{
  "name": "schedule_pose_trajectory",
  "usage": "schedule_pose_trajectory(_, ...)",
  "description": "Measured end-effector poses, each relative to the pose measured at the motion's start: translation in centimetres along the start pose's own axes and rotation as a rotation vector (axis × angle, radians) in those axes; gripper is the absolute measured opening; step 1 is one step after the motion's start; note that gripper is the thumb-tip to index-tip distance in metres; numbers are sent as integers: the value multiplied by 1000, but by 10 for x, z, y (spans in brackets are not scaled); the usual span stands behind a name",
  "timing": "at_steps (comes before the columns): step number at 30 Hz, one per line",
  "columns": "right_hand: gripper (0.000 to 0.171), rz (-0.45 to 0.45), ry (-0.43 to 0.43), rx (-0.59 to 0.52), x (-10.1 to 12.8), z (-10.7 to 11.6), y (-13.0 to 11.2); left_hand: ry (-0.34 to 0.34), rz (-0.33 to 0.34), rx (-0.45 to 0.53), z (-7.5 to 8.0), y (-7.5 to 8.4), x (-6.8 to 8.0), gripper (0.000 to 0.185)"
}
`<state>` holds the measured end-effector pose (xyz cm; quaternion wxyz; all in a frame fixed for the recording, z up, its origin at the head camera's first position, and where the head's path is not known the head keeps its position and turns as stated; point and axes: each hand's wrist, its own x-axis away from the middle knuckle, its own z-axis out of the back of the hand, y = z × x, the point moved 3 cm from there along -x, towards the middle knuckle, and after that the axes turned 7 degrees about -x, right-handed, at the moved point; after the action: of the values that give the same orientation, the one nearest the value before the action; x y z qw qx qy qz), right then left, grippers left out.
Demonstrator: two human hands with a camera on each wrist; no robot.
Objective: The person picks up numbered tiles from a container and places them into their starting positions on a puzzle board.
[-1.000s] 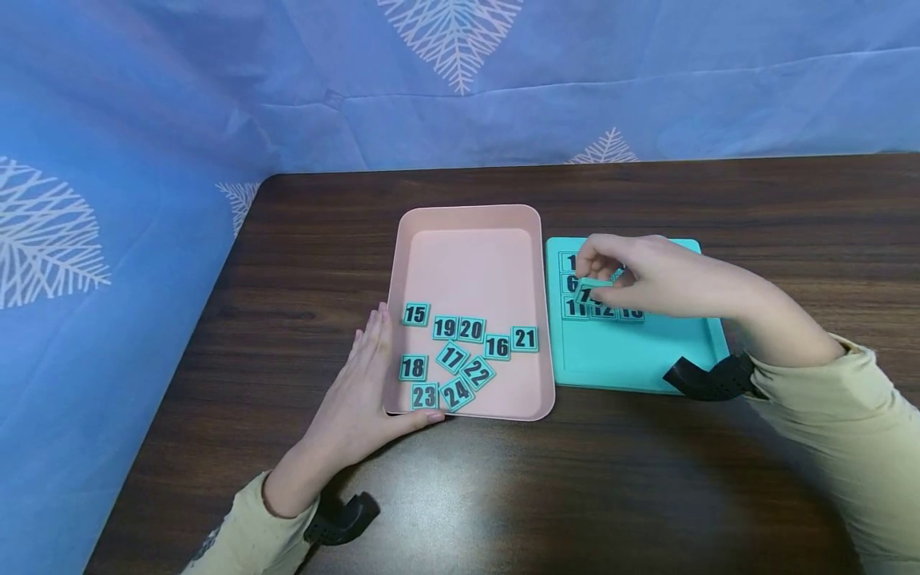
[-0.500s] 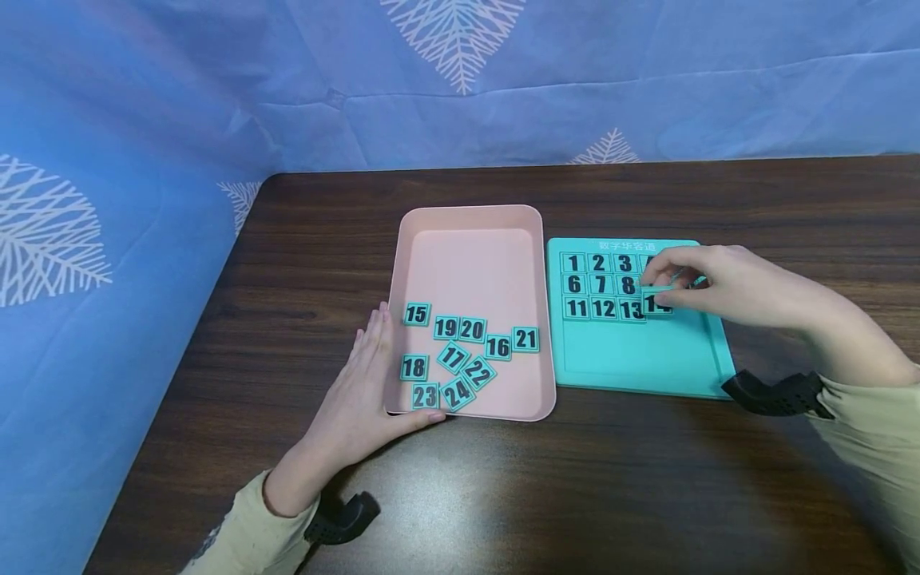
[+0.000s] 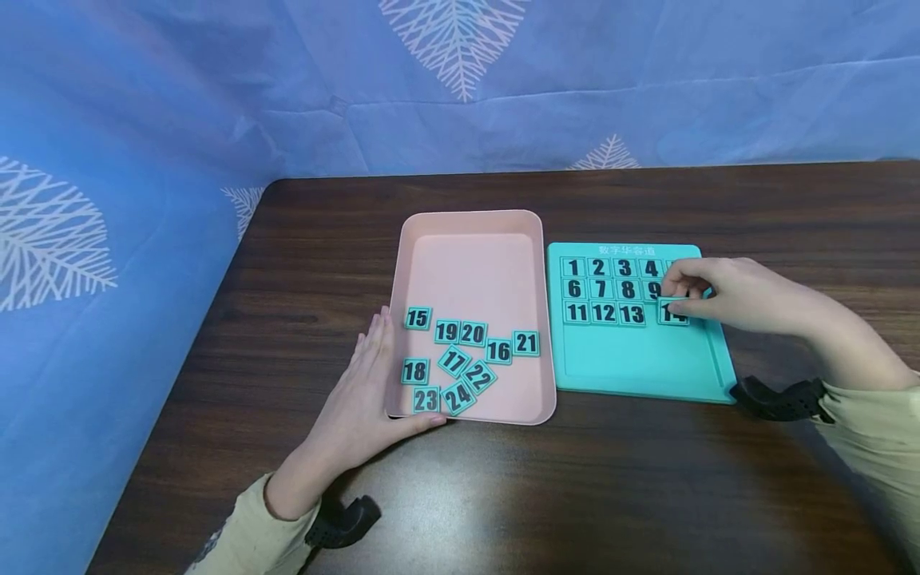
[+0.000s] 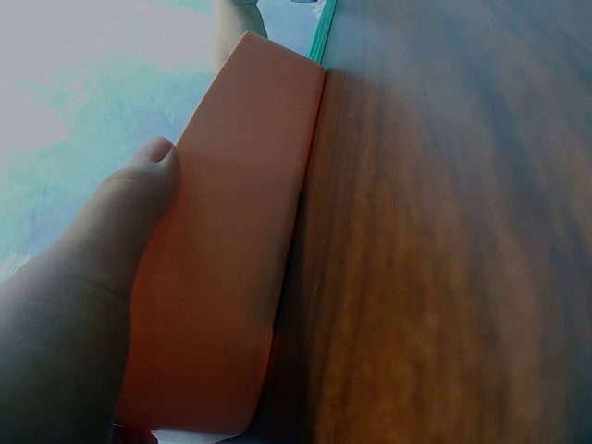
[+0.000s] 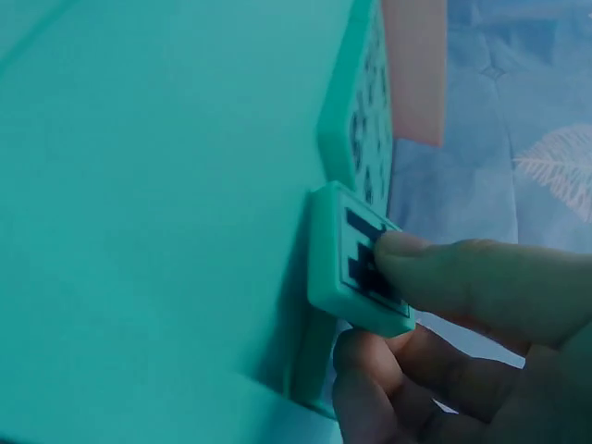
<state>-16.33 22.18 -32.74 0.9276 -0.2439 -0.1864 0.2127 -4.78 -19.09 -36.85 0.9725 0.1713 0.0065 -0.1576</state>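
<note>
On the near side of the worktop [image 3: 575, 495], the left hand [image 3: 362, 399] lies flat with straight fingers against the left wall of the pink tray [image 3: 470, 231], its thumb hooked round the near corner; it holds nothing. Loose tiles [image 3: 470, 359] numbered 15 to 24 lie scattered in the near half of that tray.

Just right of the tray sits the teal board [image 3: 640, 363], its near part bare. The right hand [image 3: 726, 297] rests over the board's right edge, thumb and forefinger pinching tile 14 [image 3: 674, 316]; in the right wrist view the fingertips [image 5: 435, 268] press on the tile's printed face while it stands tilted against the board.

The relation that matters: tile 14 sits directly under the right hand's grip, in the third row, with a gap between it and tile 13 [image 3: 632, 314] to its left. The right hand is far nearer than the left.

Beyond, rows 1 to 4 and 6 to 9 lie seated, the ends hidden by the hand.
</note>
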Motion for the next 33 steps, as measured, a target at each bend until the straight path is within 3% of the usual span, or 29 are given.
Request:
schedule_pose_trajectory(13, 14, 55, 14, 20, 0, -6, -1, 4, -8, -5, 0, 0, 0, 126)
schedule_pose_trajectory(33, 12, 27, 20, 33, -9, -10, -7, -5, 13, 1, 0, 0, 0, 127)
